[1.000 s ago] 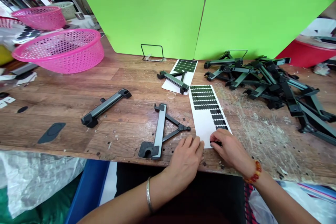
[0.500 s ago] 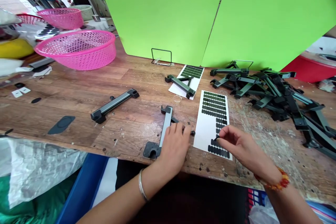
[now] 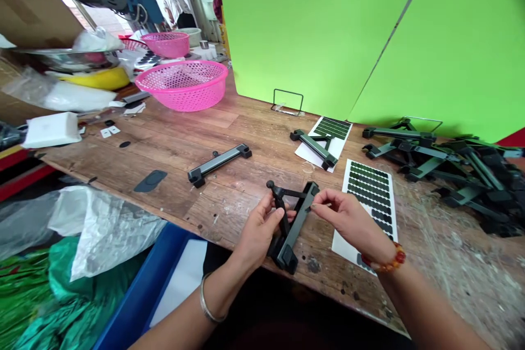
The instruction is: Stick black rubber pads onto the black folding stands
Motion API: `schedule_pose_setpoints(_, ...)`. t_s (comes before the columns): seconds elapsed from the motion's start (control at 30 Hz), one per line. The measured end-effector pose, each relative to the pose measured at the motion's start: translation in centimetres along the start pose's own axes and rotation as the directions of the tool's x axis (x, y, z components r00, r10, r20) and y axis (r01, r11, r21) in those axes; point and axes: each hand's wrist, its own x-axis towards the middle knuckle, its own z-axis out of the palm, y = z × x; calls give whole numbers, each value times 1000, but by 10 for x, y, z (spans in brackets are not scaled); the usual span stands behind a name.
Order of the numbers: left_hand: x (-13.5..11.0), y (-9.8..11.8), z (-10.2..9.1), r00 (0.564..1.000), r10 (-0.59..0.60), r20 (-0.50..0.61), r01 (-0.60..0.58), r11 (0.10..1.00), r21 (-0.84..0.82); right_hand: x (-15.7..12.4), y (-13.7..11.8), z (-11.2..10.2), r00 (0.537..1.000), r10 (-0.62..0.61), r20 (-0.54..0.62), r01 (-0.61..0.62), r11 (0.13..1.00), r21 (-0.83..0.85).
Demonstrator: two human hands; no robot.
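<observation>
The metal bracket (image 3: 301,219) is just below the middle of the frame, tipped on a slant over the near edge of the bench (image 3: 229,202), its bar running from upper right to lower left. The left hand (image 3: 258,229) has its grip clamped on the bracket by the folding leg (image 3: 278,196), thumb on one side and fingers round the other. The right hand (image 3: 350,221) has thumb and forefinger drawn together at the bar's upper end; whether a small piece sits between them is too fine to tell.

The step looks like careful fingertip work on that end. To do it well, brace the bracket with the left hand so the leg cannot swing, and turn the end face toward the eye. Work with the tips only, square up to the edges first, then press firmly from the middle outward. Rest the right wrist lightly, since it lies over the sheet of black stickers (image 3: 371,186) right of centre and could drag it or lift a sticker.
</observation>
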Motion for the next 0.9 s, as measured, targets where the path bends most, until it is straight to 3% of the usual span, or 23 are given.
schedule_pose_setpoints(0.13,-4,-10,-5,998,-53,-17,51,990,-134,25,-8,22,998,-49,47,51,998,-46)
schedule_pose_setpoints(0.3,-6,-13,-10,998,-60,-7,58,985,-161,44,-11,37,995,37,97,-38,999,6)
schedule_pose_setpoints(0.9,-7,-15,-13,999,-49,-7,47,984,-170,50,-21,47,983,67,169,-74,997,37)
